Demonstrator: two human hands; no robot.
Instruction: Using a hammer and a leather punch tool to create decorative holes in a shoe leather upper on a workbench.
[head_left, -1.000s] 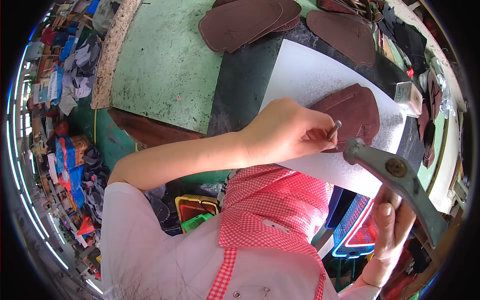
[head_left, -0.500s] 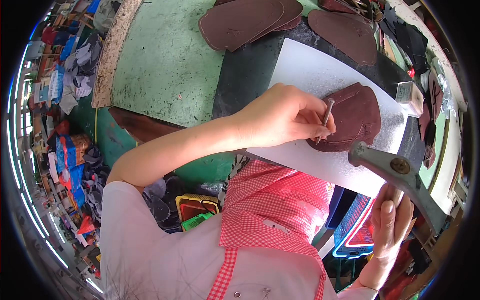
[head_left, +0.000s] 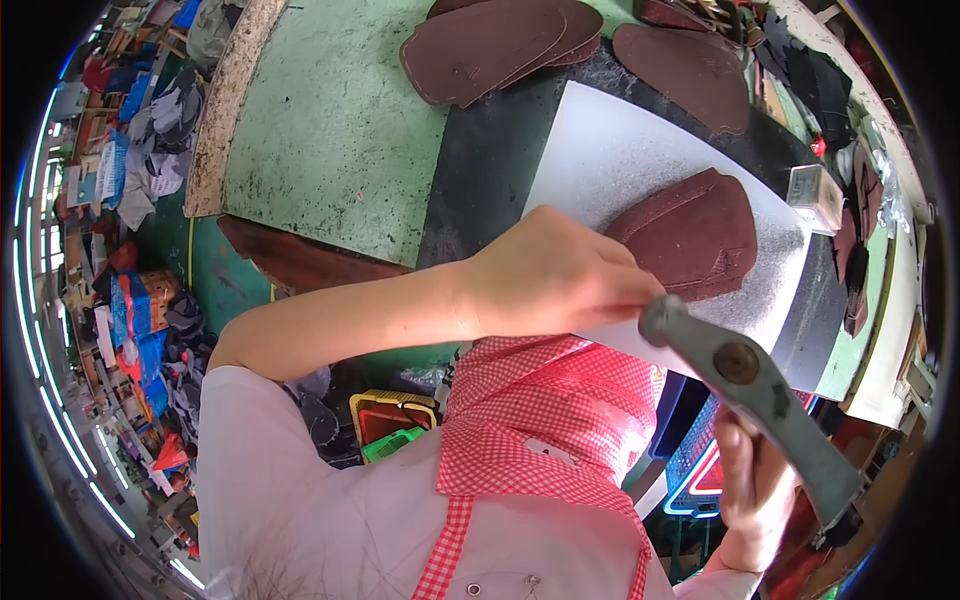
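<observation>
My left hand is closed at the near edge of a dark red leather piece lying on a white cutting board. The thin metal punch it pinched in the earlier frames is now hidden behind its fingers and the hammer. My right hand grips the handle of a grey metal hammer at the lower right. The hammer's head sits right against the fingertips of my left hand, over the board's near edge.
More dark red leather pieces lie at the far side of the green worktable, with another on the black mat. A small pale block stands at the board's right corner. Cluttered floor lies to the left.
The hammer has swung down and left until its head meets my left hand's fingertips. My left hand has closed lower over the punch, which no longer shows.
</observation>
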